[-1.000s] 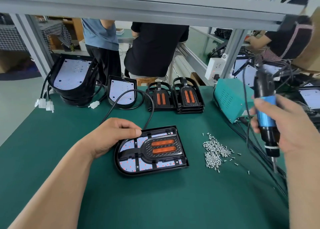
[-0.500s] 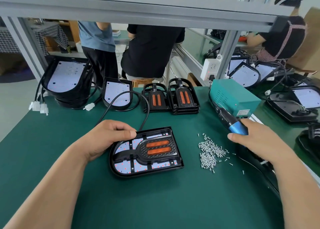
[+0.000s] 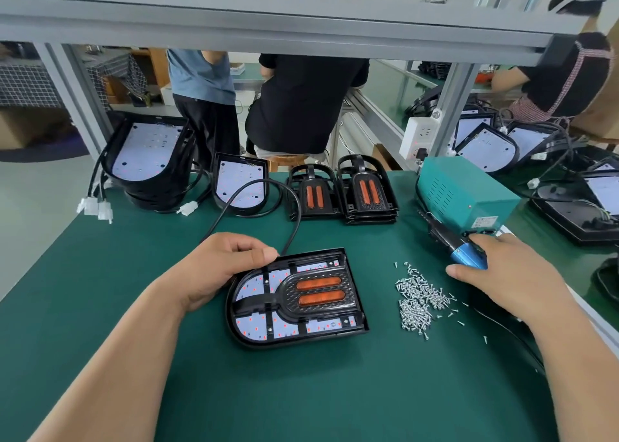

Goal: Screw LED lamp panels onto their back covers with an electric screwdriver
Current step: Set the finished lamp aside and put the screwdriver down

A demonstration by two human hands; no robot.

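From the head view, we see a green bench mat (image 3: pixel 100 274) with 1 lamp unit (image 3: pixel 298 297) lying flat near its middle. The unit is a black back cover holding a white LED panel, and a black frame with 2 orange strips lies on top. The left hand (image 3: pixel 227 267) grips its far left corner. The fingers are curled together and the thumb tip lies on the far rim. A black cable (image 3: pixel 294 213) loops away from that corner toward the back of the bench.

To the right of the lamp unit, apart from it, lies a loose pile of small silver screws (image 3: pixel 418 301). Beyond the pile, the right hand (image 3: pixel 502 274) holds the electric screwdriver (image 3: pixel 467 257), which lies tilted low over the mat. The fingers are wrapped over its blue grip and the thumb stretches out on the near side. The tool's dark end points toward a teal power box (image 3: pixel 465 197) just beside it.

Along the far edge we see 2 stacks of black frames (image 3: pixel 366 190) with orange strips. Left of them is 1 leaning cover with a white panel (image 3: pixel 241 183), then a taller stack of such covers (image 3: pixel 150 160). White connectors (image 3: pixel 97 207) hang off the left edge. More panels lie on the next bench at right.
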